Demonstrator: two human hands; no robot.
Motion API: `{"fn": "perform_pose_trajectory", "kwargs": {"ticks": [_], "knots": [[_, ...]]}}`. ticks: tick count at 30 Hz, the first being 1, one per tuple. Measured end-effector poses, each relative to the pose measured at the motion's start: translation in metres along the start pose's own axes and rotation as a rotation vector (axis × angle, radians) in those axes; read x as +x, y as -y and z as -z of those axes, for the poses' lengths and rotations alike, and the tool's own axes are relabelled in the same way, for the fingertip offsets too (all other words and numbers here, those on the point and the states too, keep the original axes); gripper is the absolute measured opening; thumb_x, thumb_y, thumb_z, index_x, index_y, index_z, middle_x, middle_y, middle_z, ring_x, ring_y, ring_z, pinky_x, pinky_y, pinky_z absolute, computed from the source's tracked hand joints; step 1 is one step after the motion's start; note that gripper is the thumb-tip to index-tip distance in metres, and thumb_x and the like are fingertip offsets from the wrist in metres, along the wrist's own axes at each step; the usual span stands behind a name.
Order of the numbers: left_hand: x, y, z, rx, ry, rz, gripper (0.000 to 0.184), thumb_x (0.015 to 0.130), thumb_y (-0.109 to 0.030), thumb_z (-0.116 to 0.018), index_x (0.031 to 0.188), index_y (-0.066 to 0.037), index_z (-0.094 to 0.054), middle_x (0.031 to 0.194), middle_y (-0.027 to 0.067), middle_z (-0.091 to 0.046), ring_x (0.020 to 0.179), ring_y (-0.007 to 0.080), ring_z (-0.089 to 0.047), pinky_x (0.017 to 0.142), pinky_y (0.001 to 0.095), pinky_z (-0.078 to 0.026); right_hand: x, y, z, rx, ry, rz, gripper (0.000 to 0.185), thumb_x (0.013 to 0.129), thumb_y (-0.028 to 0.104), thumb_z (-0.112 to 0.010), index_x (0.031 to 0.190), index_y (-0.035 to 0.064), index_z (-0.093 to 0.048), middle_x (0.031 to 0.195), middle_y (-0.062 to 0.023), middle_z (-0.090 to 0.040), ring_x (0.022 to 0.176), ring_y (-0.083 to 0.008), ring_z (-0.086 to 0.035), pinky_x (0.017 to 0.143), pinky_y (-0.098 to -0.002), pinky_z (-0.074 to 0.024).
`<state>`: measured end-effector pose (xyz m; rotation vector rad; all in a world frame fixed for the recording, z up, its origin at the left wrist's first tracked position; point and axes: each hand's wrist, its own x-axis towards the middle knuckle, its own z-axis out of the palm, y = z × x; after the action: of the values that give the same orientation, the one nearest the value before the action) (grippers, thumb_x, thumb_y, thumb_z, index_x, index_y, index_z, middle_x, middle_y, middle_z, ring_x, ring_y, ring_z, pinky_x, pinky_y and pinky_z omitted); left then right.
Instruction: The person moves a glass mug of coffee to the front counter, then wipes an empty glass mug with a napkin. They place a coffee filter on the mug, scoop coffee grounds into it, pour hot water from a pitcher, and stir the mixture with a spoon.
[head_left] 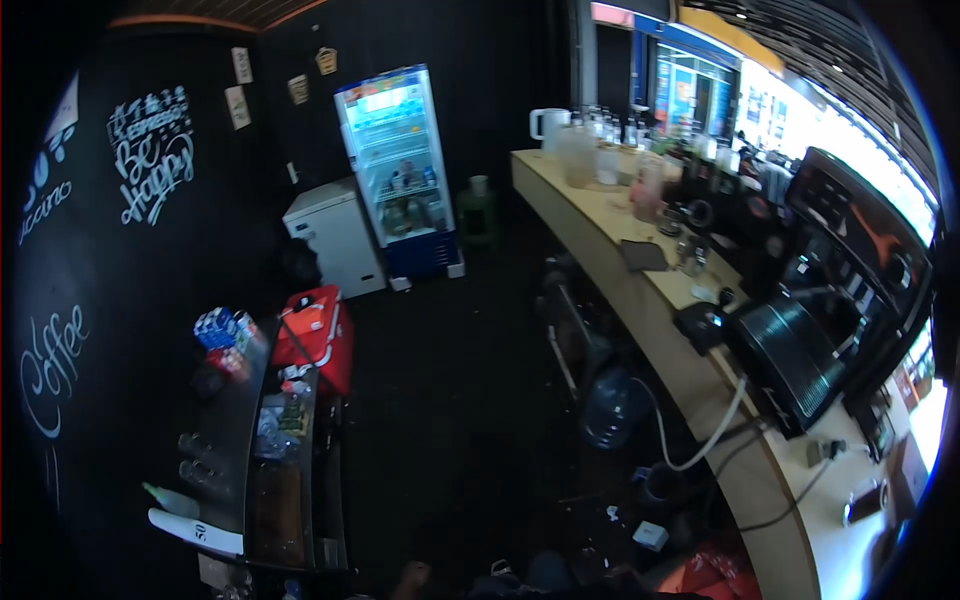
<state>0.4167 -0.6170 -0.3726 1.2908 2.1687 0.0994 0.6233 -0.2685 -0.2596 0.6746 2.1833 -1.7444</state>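
Note:
What looks like part of my left hand [412, 577] shows at the bottom edge of the head view, dark and small. Its fingers cannot be made out, and I see no object in it. Dark floor lies around it, with a low dark counter [273, 515] off to the left. My right hand is out of sight. Dark shapes at the bottom middle are too dim to name.
On the right, a long pale counter [640, 300] carries an espresso machine [800, 350], bottles and jars. A large water bottle [612, 405] and a hose stand below. A red cooler box [325, 335] sits left; a lit display fridge [400, 170] and white chest freezer [338, 240] stand behind.

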Motion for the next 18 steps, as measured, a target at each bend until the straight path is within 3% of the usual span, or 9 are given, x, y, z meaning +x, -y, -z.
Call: {"fn": "perform_pose_trajectory", "kwargs": {"ticks": [1,2,3,9,13,15,18], "knots": [[0.007,-0.006,-0.001,-0.611,0.022,0.332,0.034,0.087,-0.036,-0.056,0.102,-0.006,-0.061,0.088,0.0106,-0.063,0.072,0.0244,-0.060,0.066,0.0402,-0.048,0.013,0.011,-0.001,-0.006,0.036,0.008,0.026,0.075,0.020,-0.070,0.098,0.0090,-0.066,0.092,-0.0141,-0.067,0.079,-0.0275,-0.065,0.071,-0.0365,-0.0528],[0.010,-0.019,0.001,-0.982,-0.087,0.645,0.032,0.087,-0.036,-0.055,0.098,-0.006,-0.062,0.084,0.0095,-0.063,0.069,0.0235,-0.058,0.064,0.0401,-0.047,0.026,0.018,-0.004,-0.008,0.069,0.014,0.027,0.075,0.020,-0.070,0.099,0.0091,-0.066,0.092,-0.0142,-0.067,0.079,-0.0276,-0.065,0.071,-0.0365,-0.0528],[0.016,-0.032,0.007,-1.104,-0.144,0.783,0.031,0.087,-0.035,-0.055,0.098,-0.006,-0.062,0.084,0.0092,-0.063,0.069,0.0230,-0.058,0.064,0.0395,-0.047,0.039,0.026,-0.003,-0.005,0.093,0.018,0.027,0.074,0.020,-0.070,0.099,0.0092,-0.066,0.092,-0.0142,-0.067,0.079,-0.0276,-0.066,0.071,-0.0365,-0.0529],[0.061,-0.021,0.053,-1.091,-0.027,0.795,0.025,0.087,-0.029,-0.057,0.093,-0.006,-0.062,0.080,0.0075,-0.062,0.067,0.0202,-0.058,0.062,0.0361,-0.047,0.139,0.053,0.024,-0.004,0.219,0.027,0.030,0.073,0.020,-0.071,0.101,0.0098,-0.066,0.092,-0.0143,-0.067,0.079,-0.0279,-0.066,0.071,-0.0365,-0.0532],[0.110,0.004,0.105,-0.995,0.069,0.759,0.020,0.086,-0.026,-0.057,0.089,-0.006,-0.062,0.078,0.0063,-0.062,0.066,0.0183,-0.058,0.060,0.0338,-0.046,0.214,0.038,0.081,-0.051,0.200,-0.015,0.031,0.073,0.021,-0.072,0.102,0.0102,-0.067,0.092,-0.0143,-0.068,0.079,-0.0281,-0.066,0.071,-0.0365,-0.0534],[0.137,0.022,0.132,-0.908,0.126,0.706,0.018,0.086,-0.024,-0.058,0.088,-0.006,-0.062,0.077,0.0057,-0.062,0.066,0.0173,-0.057,0.059,0.0327,-0.046,0.237,-0.002,0.125,-0.285,0.216,-0.025,0.032,0.072,0.021,-0.072,0.102,0.0103,-0.067,0.092,-0.0144,-0.068,0.079,-0.0281,-0.066,0.071,-0.0365,-0.0535],[0.184,0.052,0.171,-0.774,0.139,0.566,0.015,0.086,-0.021,-0.058,0.085,-0.006,-0.063,0.075,0.0048,-0.061,0.065,0.0159,-0.057,0.058,0.0310,-0.046,0.251,-0.063,0.207,-0.981,0.308,0.105,0.033,0.072,0.021,-0.073,0.103,0.0106,-0.067,0.092,-0.0144,-0.068,0.080,-0.0283,-0.066,0.071,-0.0365,-0.0537]]}}
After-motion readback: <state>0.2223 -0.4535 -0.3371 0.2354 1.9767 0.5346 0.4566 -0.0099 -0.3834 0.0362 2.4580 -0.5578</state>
